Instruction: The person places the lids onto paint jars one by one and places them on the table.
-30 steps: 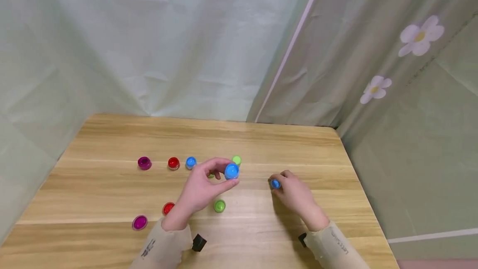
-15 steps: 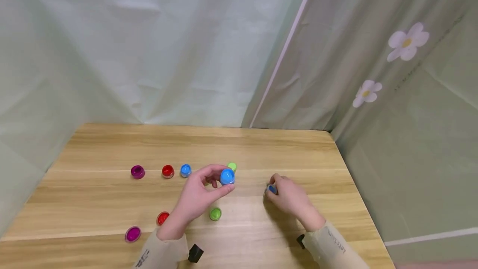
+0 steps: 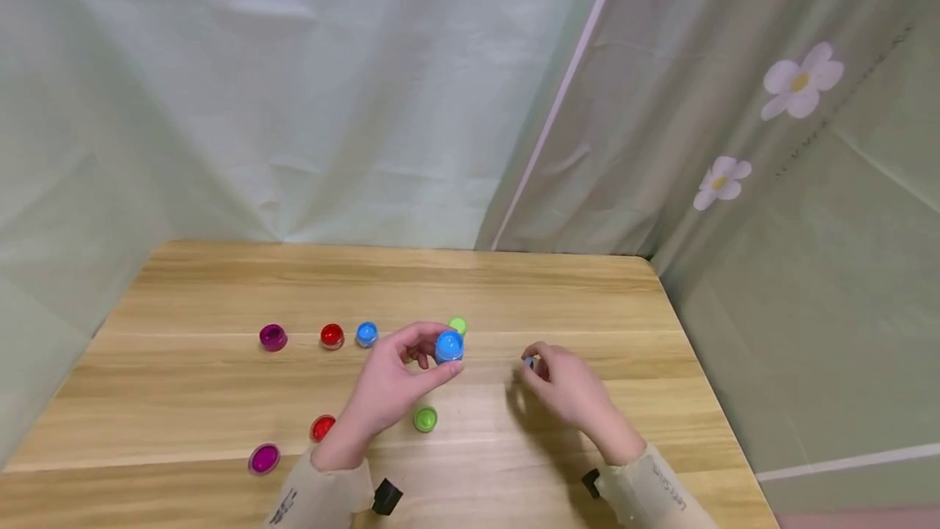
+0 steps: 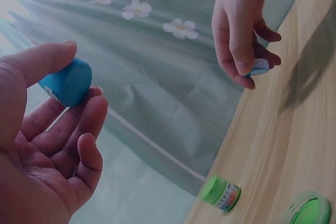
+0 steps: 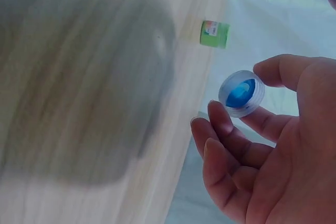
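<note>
Between thumb and fingers, my left hand [image 3: 389, 382] holds a small blue paint pot [image 3: 450, 347], its uncovered top showing blue paint in the head view. The left wrist view shows the pot's side [image 4: 65, 83] and part of a label. To the right, my right hand [image 3: 576, 388] pinches a clear round lid [image 5: 241, 94] by its edge, blue paint smeared on the inside. In the head view the lid is mostly hidden by fingers and seen nearly edge-on. Lid and pot are apart, with a gap of table showing between the hands.
On the wooden table [image 3: 587, 292] stand a purple pot [image 3: 273, 338], a red pot [image 3: 332, 337], another blue pot [image 3: 367, 335] and green pots [image 5: 214, 34]. Nearer lie a purple lid [image 3: 263, 459], a red lid [image 3: 322, 428] and a green lid [image 3: 425, 419]. A curtain [image 3: 367, 104] hangs behind.
My right hand has tilted the lid from facing up to nearly edge-on and shifted slightly left. My left hand keeps the blue pot in about the same place. The head view has tilted slightly.
</note>
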`<state>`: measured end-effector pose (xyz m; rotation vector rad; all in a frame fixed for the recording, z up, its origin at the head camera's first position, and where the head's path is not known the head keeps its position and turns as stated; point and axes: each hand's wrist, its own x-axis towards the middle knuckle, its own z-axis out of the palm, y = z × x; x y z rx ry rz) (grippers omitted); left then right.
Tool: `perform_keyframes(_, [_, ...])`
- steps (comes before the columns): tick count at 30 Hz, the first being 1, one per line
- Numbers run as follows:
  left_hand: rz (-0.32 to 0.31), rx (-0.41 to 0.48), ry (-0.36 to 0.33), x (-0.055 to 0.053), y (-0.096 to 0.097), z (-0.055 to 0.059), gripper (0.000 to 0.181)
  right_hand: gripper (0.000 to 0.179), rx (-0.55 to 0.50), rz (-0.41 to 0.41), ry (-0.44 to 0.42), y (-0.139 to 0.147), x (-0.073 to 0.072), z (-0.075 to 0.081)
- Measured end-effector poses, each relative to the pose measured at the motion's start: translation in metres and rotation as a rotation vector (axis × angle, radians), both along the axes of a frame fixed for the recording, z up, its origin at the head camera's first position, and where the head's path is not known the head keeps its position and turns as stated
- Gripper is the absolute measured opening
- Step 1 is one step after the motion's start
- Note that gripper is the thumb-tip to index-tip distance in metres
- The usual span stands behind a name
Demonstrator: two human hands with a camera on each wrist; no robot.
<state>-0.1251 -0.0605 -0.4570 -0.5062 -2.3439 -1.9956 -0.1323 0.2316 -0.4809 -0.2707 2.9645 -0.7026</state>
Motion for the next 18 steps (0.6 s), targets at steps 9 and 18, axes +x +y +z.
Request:
perform_keyframes(9, [-0.008,-0.004,0.012,0.001,0.006,0.001,0.038,0.011,-0.05,-0.014,0.002,-0.001,-0.004,0.007])
perform_keyframes(18, [-0.003,-0.03,0.004,0.004,0.007,0.001,0.039,0.018,-0.159,0.084,0.106,-0.023,-0.006,0.033])
